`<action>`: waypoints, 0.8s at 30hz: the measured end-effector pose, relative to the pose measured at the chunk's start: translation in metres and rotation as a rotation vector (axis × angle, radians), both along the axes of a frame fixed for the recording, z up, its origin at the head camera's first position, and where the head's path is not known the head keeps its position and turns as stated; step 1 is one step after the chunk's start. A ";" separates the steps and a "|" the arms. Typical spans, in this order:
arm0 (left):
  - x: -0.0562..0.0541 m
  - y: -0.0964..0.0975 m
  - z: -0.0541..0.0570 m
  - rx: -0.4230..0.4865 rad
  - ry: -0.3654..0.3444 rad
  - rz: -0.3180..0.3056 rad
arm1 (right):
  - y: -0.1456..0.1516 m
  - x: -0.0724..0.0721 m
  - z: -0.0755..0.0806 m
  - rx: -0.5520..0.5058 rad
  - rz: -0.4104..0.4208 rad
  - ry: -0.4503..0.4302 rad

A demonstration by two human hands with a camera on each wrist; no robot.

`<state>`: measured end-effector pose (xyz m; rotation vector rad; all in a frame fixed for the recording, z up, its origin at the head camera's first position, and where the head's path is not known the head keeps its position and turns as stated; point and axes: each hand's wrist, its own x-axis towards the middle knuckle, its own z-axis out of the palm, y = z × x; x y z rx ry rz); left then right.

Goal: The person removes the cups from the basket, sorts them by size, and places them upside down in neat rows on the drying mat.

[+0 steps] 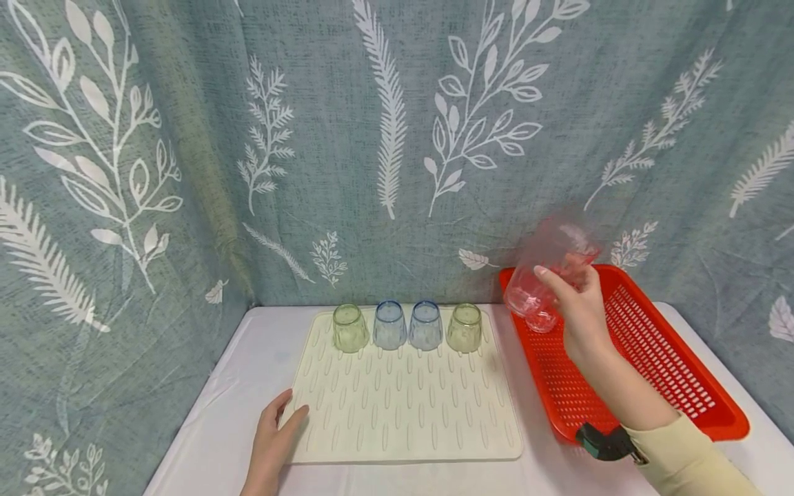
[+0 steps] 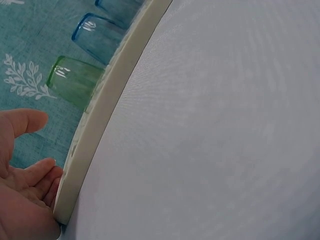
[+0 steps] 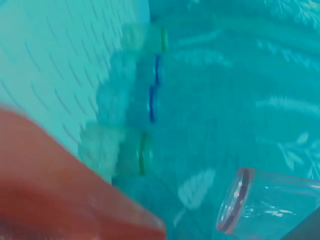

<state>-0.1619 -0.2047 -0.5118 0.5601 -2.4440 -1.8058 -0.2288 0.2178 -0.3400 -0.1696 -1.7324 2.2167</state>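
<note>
1. The right hand (image 1: 577,296) grips a clear, pink-tinted glass (image 1: 527,293) over the far left part of the red basket (image 1: 670,362); blur smears the glass's upper part, and whether a second one sits against it I cannot tell
2. Most of the gripping fingers are hidden behind the glass, and the forearm covers part of the basket
3. The left hand (image 1: 273,434) holds nothing, its thumb spread from the fingers, beside the left edge of the cream mat (image 1: 403,413)
4. Only the head view shows the basket and the whole mat, with two blue glasses (image 1: 389,326) between two green glasses (image 1: 350,328) along its far edge
5. The left wrist view alone brings out the mat's thick side; one blue glass is cut off above
6. The right wrist view catches the clear glass's rim, its body cut off at the right, and a blurred reddish finger
</note>
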 end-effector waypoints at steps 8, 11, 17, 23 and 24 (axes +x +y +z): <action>0.001 0.000 0.000 0.001 0.010 -0.002 | -0.027 0.019 -0.020 0.091 0.187 -0.107; 0.001 0.000 0.000 -0.003 0.011 0.000 | -0.035 0.023 -0.030 0.117 0.236 -0.120; 0.001 0.002 0.001 -0.029 0.006 0.012 | -0.043 0.028 -0.059 0.168 0.302 -0.061; 0.000 0.002 0.001 -0.029 -0.011 0.022 | -0.059 0.040 -0.068 0.279 0.332 -0.123; 0.000 0.002 0.001 -0.028 -0.013 0.022 | -0.061 0.042 -0.070 0.287 0.335 -0.131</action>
